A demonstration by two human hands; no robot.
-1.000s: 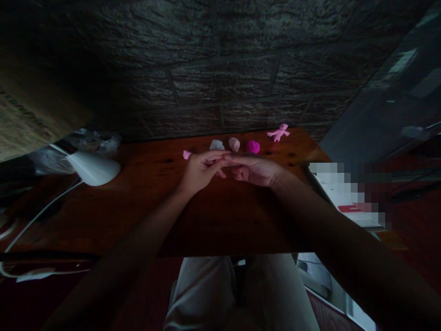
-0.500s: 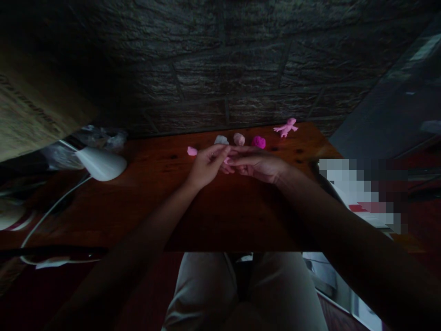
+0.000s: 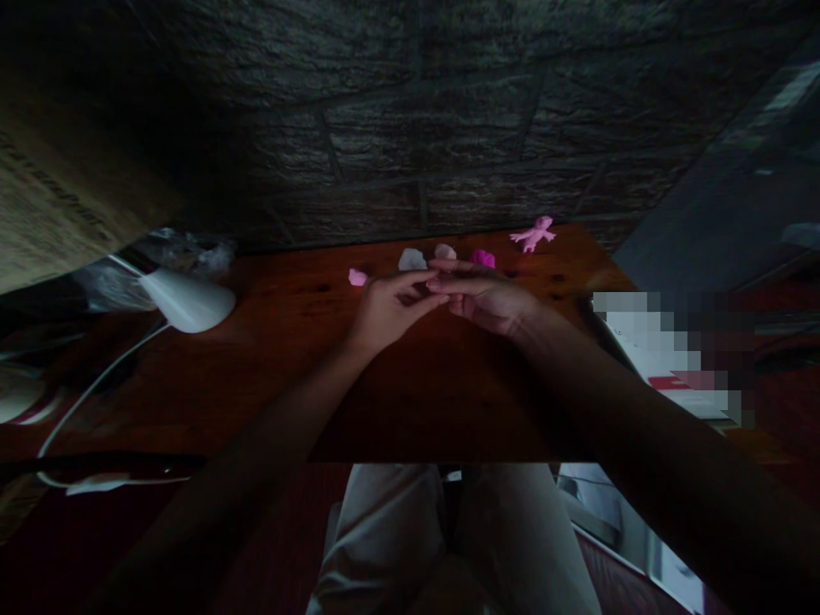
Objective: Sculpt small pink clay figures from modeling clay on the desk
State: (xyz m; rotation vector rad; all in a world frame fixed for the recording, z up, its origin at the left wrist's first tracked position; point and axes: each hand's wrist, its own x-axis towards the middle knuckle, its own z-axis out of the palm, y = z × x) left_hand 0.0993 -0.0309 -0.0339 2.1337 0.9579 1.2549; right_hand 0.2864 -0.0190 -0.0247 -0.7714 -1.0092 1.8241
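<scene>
White lamp head (image 3: 185,301) at far left of the wooden table (image 3: 269,376); small pink lump (image 3: 357,277) just left of the left hand (image 3: 388,309); its fingertips meet the right hand (image 3: 483,299), nothing discernible between them; white lump (image 3: 411,259), pale lump (image 3: 444,251), magenta lump (image 3: 483,257) just beyond, nearer the right hand; pink figure (image 3: 534,233) further right.

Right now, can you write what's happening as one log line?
left hand: fingertips meeting right hand | held thing: hidden | behind: small pink clay figure, bright magenta clay lump | surface: reddish wooden table
</scene>
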